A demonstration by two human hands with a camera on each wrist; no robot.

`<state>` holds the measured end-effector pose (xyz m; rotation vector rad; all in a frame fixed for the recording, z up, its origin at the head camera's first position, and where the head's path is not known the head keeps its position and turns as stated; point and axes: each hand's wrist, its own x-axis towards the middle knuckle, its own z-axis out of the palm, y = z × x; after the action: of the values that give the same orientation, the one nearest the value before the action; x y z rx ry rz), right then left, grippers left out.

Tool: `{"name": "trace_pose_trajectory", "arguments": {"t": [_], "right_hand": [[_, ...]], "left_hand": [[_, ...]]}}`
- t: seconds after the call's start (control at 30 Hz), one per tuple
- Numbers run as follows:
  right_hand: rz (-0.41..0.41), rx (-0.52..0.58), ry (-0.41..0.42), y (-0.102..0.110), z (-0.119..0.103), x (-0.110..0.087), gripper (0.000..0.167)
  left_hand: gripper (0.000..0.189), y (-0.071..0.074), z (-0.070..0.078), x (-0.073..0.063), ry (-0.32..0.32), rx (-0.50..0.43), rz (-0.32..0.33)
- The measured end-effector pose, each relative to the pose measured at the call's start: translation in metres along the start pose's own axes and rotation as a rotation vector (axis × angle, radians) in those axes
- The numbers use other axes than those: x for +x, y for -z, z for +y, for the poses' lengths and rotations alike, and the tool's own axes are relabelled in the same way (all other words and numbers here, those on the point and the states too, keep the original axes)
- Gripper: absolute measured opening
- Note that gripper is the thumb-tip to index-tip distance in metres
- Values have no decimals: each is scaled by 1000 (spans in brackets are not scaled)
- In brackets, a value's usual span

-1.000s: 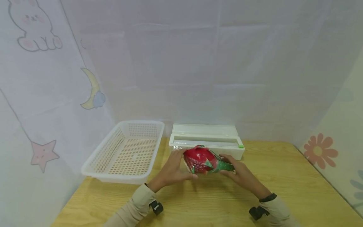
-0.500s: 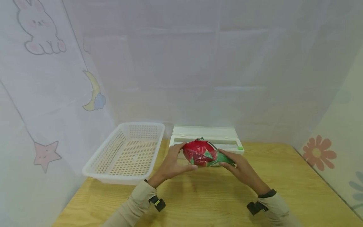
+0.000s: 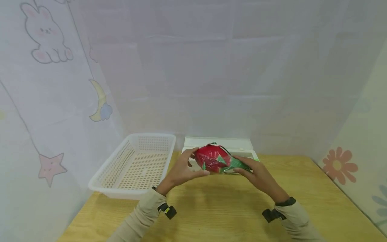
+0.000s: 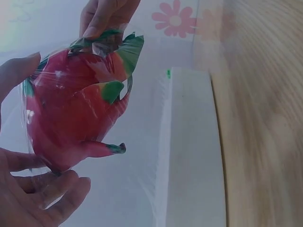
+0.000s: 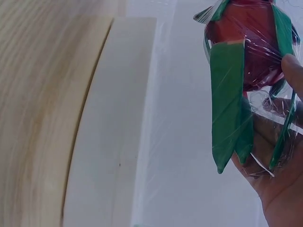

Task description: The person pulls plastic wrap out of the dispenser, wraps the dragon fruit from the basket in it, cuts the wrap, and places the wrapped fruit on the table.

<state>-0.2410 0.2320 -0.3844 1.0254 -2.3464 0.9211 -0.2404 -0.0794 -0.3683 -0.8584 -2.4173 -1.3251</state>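
A red dragon fruit point(image 3: 211, 158) with green leaf tips, wrapped in clear cling film, is held above the table between both hands. My left hand point(image 3: 182, 171) grips its rounded left end, thumb on the near side and fingers on the far side. At the leafy right end, my right hand point(image 3: 260, 176) pinches the green tips and the gathered film; the right wrist view shows long green leaves point(image 5: 227, 104) hanging by the palm. Behind the fruit stands a white cling film box point(image 3: 220, 143), its lid raised and its front partly hidden by the fruit and hands.
A white plastic basket point(image 3: 130, 193) with a perforated floor and sides stands on the left of the wooden table point(image 3: 220, 215). Pale cloth walls with cartoon prints enclose the back and sides. The box's front wall point(image 4: 194, 151) sits close behind the hands.
Both hands have raised the wrapped dragon fruit slightly, so it covers more of the box. The head view has tilted up a little. The grip of each hand looks the same.
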Motion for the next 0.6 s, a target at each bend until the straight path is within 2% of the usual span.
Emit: {"name": "trace_pose_trajectory", "arguments": {"t": [0.17, 0.37, 0.6], "right_hand": [[3, -13, -4, 6, -2, 6, 52], [31, -34, 6, 12, -2, 13, 52], [47, -20, -1, 17, -3, 23, 50]], "left_hand": [[93, 7, 4, 6, 2, 31, -9], [92, 12, 10, 19, -48, 68, 18], [92, 17, 12, 29, -51, 66, 31]]}}
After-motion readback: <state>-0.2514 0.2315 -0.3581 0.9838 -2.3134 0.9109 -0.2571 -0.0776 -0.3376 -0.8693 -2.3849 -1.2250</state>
